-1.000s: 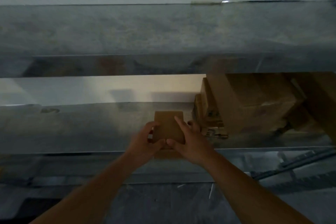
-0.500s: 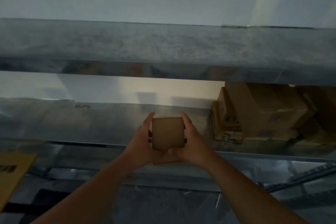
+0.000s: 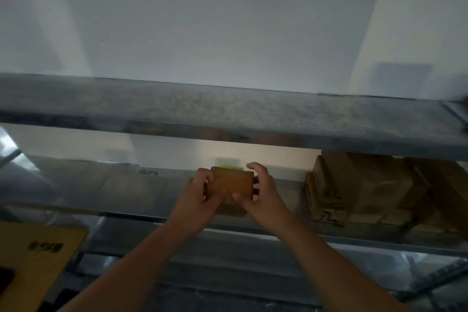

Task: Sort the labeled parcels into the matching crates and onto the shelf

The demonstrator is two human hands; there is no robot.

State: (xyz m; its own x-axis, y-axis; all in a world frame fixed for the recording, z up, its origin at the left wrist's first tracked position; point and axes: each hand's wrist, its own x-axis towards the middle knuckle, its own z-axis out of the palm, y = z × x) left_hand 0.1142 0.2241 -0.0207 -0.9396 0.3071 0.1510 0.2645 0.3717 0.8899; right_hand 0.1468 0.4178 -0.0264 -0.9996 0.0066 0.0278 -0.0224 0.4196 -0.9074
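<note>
A small brown cardboard parcel [image 3: 234, 183] with a yellow-green label on its top edge is held between both hands over the middle metal shelf [image 3: 101, 190]. My left hand [image 3: 200, 192] grips its left side with curled fingers. My right hand [image 3: 263, 195] holds the right side, thumb on the front face and fingers behind. Whether the parcel touches the shelf I cannot tell.
Several stacked cardboard boxes [image 3: 359, 190] stand on the same shelf to the right. Another metal shelf [image 3: 228, 114] runs above. A yellow-brown flat carton [image 3: 35, 256] with dark print lies at the lower left. A pale wall is behind.
The view has tilted up and my hands have lifted the parcel a little higher and further in over the shelf. Its yellow-green label now shows at the top edge.
</note>
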